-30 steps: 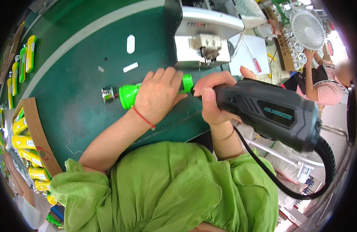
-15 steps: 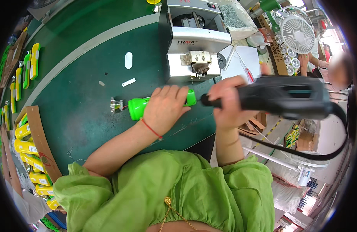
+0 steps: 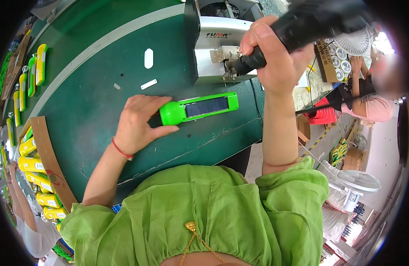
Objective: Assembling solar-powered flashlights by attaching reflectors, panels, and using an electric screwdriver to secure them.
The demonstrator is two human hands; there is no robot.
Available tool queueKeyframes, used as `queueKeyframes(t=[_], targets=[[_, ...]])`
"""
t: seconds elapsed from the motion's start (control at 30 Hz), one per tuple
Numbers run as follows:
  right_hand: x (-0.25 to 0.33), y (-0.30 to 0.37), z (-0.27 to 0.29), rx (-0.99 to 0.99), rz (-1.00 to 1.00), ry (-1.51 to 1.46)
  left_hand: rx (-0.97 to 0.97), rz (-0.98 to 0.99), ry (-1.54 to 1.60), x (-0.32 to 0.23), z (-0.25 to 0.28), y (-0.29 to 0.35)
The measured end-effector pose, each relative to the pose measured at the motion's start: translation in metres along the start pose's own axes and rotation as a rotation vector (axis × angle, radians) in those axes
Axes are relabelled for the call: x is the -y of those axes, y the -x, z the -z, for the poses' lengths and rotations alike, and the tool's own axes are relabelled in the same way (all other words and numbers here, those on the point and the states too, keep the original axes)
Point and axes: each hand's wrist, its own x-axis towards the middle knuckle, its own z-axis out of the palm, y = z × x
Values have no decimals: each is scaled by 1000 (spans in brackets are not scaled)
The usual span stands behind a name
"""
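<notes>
A bright green flashlight housing lies on the green table with the dark solar panel on its side facing up. My left hand holds its wide head end between thumb and fingers, hiding whatever is at that end. Raised at the right, my right hand is closed round the front of a black electric screwdriver. Its tip points down to the left, at the metal bracket on the front of a silver screw feeder; whether they touch I cannot tell.
A white oval plate and a small white strip lie beyond the flashlight. Yellow and green flashlights fill a cardboard-sided box at the left; several more stand behind. Co-workers appear at the right and lower left, and a white fan stands lower right.
My right hand has lifted the screwdriver off the flashlight's end and up to the screw feeder. My left hand has shifted left to the head end; the flashlight now shows its solar panel upward.
</notes>
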Motion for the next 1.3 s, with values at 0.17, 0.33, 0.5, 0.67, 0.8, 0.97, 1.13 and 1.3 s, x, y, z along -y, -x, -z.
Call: queueKeyframes(t=[0.17,0.33,0.5,0.67,0.8,0.97,1.13,1.3], targets=[[-2,28,-13,-138,-91,-116,-77,-68,-126,-10,-33,-21],[-2,45,-37,-183,-2,-89,-122,-52,-62,-12,-44,-26],[-13,55,-40,-142,-45,-55,-121,-39,-45,-11,-46,-24],[-22,66,-46,-85,-56,210,-139,-8,-23,-11,-51,-23],[-20,70,-52,-67,-15,337,-183,-51,-105,-13,-52,-21],[-12,69,-51,-88,-31,266,-209,-57,-37,-9,-53,-19],[-12,68,-50,35,-84,232,-145,-80,-39,-9,-46,-22],[-6,74,-46,69,49,523,-187,-112,-57,-6,-49,-19]])
